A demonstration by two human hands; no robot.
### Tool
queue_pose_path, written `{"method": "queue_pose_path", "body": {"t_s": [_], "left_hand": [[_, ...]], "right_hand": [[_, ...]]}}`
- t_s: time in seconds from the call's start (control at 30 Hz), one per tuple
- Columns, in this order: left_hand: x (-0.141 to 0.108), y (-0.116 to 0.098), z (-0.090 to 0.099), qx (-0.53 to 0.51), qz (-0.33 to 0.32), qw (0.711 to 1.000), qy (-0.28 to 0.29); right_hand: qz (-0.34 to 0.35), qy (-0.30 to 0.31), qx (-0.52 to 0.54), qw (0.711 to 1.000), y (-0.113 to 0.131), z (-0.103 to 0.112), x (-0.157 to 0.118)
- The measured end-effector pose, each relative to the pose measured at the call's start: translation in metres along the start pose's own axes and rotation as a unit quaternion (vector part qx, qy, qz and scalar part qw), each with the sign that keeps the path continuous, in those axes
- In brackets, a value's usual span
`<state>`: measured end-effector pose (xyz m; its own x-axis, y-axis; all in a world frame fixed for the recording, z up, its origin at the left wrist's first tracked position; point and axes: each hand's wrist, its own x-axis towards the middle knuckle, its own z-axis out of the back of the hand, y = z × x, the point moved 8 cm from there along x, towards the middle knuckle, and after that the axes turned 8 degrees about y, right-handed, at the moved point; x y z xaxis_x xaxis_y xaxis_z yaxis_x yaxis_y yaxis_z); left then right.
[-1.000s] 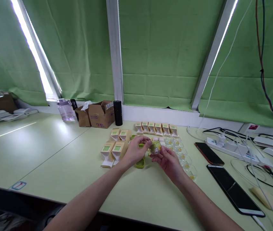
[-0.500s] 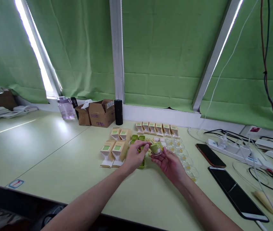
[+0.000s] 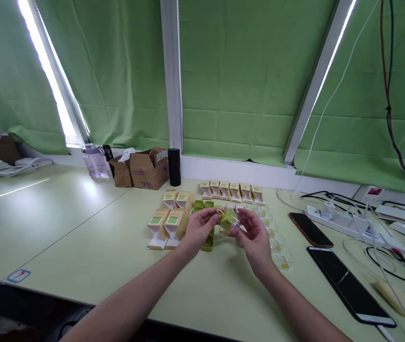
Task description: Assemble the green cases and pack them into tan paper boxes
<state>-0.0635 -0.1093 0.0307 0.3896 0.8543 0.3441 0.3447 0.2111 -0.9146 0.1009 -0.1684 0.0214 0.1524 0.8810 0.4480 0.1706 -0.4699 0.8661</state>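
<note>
Above the table, my two hands meet at a small green-topped clear container (image 3: 228,218), tilted on its side. My right hand (image 3: 255,240) grips its clear end between thumb and fingers. At the green end, my left hand (image 3: 199,230) is closed in a pinch on a small tan loop (image 3: 220,212); whether the loop is fixed to the container I cannot tell. Green square cups (image 3: 207,244) lie partly hidden behind my left hand. Several clear cups with yellow spots (image 3: 281,259) are lined up beyond my right hand.
Kraft boxes with open flaps (image 3: 174,223) stand left of my hands, and a row of similar boxes (image 3: 230,191) is at the back. Two phones (image 3: 348,285) (image 3: 309,229) and a power strip with cables (image 3: 348,223) lie right. A cardboard carton (image 3: 149,170) and black cylinder (image 3: 174,167) stand behind.
The container has turned so that its green top faces more to the left. My right hand has shifted from beneath it to its right side; a tan loop now shows at my left fingertips.
</note>
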Motion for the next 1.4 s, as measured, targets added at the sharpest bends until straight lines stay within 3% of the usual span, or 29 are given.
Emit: {"method": "queue_pose_path", "body": {"t_s": [0.37,0.53,0.8,1.2,1.4], "left_hand": [[-0.001,-0.007,0.001,0.001,-0.019,1.0,-0.007],[-0.001,-0.009,0.0,0.057,-0.039,0.998,0.002],[-0.004,-0.015,-0.006,0.145,-0.052,0.988,0.007],[-0.006,-0.018,-0.006,0.164,-0.056,0.985,0.006],[-0.003,-0.02,0.0,0.096,-0.052,0.994,-0.015]], "right_hand": [[0.0,0.048,-0.049,0.998,-0.001,-0.011,-0.004],[-0.02,0.067,-0.11,0.991,-0.004,-0.013,-0.006],[0.021,0.066,-0.207,0.976,0.007,-0.013,-0.006],[0.02,0.053,-0.198,0.979,0.006,-0.01,-0.005],[0.02,0.047,-0.198,0.979,0.006,-0.008,-0.005]]}}
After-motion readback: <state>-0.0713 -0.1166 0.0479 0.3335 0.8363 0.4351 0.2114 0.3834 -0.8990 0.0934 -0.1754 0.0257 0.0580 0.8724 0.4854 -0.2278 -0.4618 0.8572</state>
